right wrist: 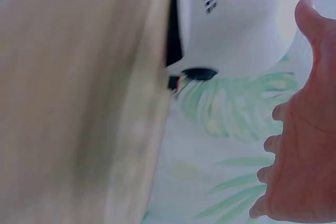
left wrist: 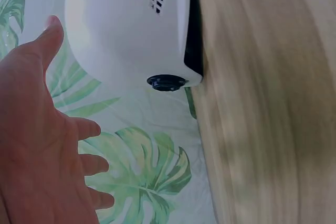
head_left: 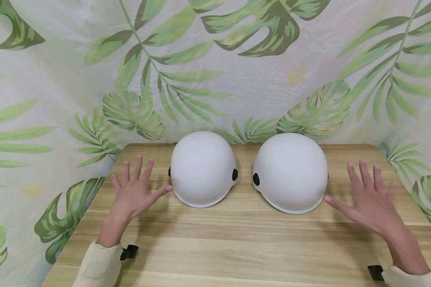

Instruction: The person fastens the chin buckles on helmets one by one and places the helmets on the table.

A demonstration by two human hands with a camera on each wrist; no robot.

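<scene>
Two white helmets with black round side knobs sit side by side on the wooden table, the left helmet (head_left: pixel 202 169) and the right helmet (head_left: pixel 290 173). My left hand (head_left: pixel 134 195) is spread beside the left helmet, its thumb tip close to the shell; whether it touches cannot be told. In the left wrist view the palm of that hand (left wrist: pixel 39 129) faces the helmet (left wrist: pixel 126 30), holding nothing. My right hand (head_left: pixel 371 203) is likewise spread to the right of the right helmet. The right wrist view shows its palm (right wrist: pixel 310 145) apart from the helmet shell (right wrist: pixel 247 24).
The wood-grain table (head_left: pixel 215 247) has its far edge just behind the helmets. A leaf-patterned cloth (head_left: pixel 251 87) hangs behind it and shows at both sides. Black wrist pieces (head_left: pixel 129 252) jut from the cream sleeves (head_left: pixel 98 265).
</scene>
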